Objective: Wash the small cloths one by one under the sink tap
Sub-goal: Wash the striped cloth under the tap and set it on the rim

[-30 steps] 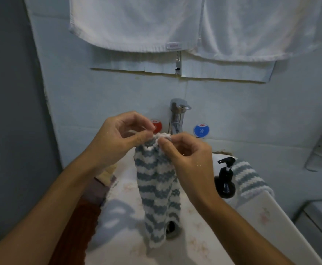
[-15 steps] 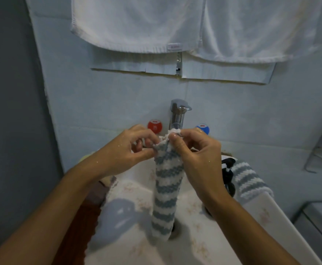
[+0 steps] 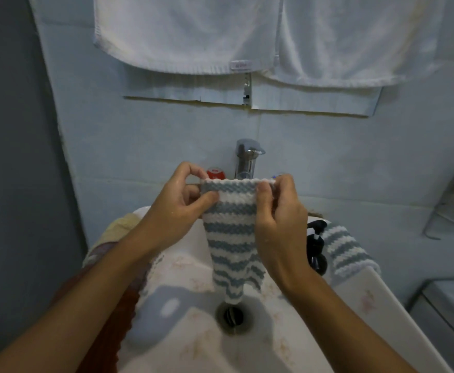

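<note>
Overhead, white towels (image 3: 188, 33) hang above the sink (image 3: 314, 332) on the pale-blue wall (image 3: 139, 146).

Nothing legible is showing anywhere in the head view. A small woven tag (image 3: 240, 66) is sitting on the hem of the white towel (image 3: 188, 30) hanging on the wall, and faint marks are showing on it (far too blurred to make out as letters). The red round knob (image 3: 216, 173) left of the tap (image 3: 247, 160) is carrying a pale mark on its face, which is also too small and soft to read. The blue knob (image 3: 279, 175) on the other side is peeking out behind the striped cloth (image 3: 231, 232), its face hidden.
</note>
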Available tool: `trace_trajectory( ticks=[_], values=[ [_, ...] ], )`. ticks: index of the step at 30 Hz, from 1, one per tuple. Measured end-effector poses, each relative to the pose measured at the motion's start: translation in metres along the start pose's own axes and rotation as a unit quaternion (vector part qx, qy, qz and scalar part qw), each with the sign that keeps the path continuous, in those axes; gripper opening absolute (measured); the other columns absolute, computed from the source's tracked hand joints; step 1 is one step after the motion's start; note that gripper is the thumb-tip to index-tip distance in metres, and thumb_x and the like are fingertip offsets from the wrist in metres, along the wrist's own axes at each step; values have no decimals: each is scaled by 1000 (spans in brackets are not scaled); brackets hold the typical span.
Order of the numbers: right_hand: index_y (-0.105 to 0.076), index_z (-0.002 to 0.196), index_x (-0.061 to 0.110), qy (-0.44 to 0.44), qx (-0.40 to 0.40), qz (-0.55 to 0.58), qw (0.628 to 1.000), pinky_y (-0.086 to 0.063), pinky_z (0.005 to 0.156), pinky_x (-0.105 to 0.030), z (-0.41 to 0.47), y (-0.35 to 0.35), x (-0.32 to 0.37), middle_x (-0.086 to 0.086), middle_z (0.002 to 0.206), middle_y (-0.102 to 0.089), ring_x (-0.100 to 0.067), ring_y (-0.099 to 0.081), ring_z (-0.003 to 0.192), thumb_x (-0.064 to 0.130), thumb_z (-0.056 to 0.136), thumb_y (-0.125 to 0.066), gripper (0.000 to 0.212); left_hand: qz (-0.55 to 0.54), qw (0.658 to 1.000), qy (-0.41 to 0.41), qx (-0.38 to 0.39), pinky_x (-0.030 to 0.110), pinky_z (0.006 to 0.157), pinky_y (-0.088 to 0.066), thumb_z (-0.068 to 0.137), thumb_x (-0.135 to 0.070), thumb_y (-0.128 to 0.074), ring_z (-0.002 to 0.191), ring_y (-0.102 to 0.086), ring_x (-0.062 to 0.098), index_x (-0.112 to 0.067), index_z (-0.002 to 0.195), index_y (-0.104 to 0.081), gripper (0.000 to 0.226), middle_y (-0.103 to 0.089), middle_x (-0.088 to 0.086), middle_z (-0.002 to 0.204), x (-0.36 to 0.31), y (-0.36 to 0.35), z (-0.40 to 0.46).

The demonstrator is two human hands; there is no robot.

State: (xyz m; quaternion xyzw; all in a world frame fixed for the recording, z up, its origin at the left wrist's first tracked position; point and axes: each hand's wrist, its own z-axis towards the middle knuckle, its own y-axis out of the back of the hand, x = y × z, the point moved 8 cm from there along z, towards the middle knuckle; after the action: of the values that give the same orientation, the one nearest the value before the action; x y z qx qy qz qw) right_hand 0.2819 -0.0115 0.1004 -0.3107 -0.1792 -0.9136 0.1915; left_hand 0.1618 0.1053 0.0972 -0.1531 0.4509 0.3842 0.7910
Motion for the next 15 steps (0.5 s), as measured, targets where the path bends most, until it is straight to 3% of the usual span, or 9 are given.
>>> trace_trajectory(
  ticks=[4,8,12,15],
  values=[
    [-42,90,24,-6,24,28,999,-37,46,-19,3,-1,3,10,62,-44,-2,-46,52,29,107,-37,19,-72,995,-20,-62,30,70,-59,91,-3,-56,80,-71,18,-16,113,-44,29,-75,6,90,-5,-3,-5],
    [-44,89,22,-40,46,124,990,-37,50,-16,6,0,4,10,67,-45,1,-43,54,26,106,-41,18,-133,981,62,-123,31,81,-59,86,-5,-64,96,-70,21,-10,119,-53,35,-75,5,104,10,-2,-7],
    [-47,88,18,-65,51,196,977,-40,51,-12,8,2,4,10,69,-49,4,-46,54,21,105,-43,17,-201,962,186,-21,32,86,-58,80,-27,-65,106,-68,27,-1,118,-62,46,-72,13,113,27,-26,-11],
    [-49,89,19,-84,47,221,971,-43,51,-14,11,4,2,4,71,-53,2,-51,55,23,105,-44,17,-151,951,256,82,37,92,-55,79,-45,-62,106,-68,25,-10,111,-69,48,-72,9,113,36,-42,-21]
  ],
)
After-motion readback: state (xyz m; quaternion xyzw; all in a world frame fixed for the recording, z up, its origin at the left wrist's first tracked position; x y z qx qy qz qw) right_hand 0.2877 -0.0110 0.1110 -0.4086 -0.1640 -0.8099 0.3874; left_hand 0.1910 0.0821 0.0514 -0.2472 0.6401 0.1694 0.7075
